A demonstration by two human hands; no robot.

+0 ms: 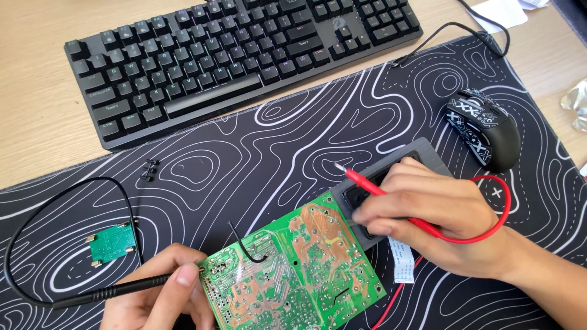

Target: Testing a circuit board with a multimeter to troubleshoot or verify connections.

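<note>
We are probing the green circuit board (pixel 293 269) at lower centre: left hand (pixel 156 293) pinching the black probe (pixel 122 288) to its edge, right hand (pixel 437 217) pinching the red probe (pixel 382 192), which must next find a contact.

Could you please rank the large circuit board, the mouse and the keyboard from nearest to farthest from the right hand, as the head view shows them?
1. Large circuit board: just left of the right hand, its corner beside the fingers.
2. Mouse: above the hand, on the mat's right side.
3. Keyboard: farthest, at the top left on the wooden desk.
</note>
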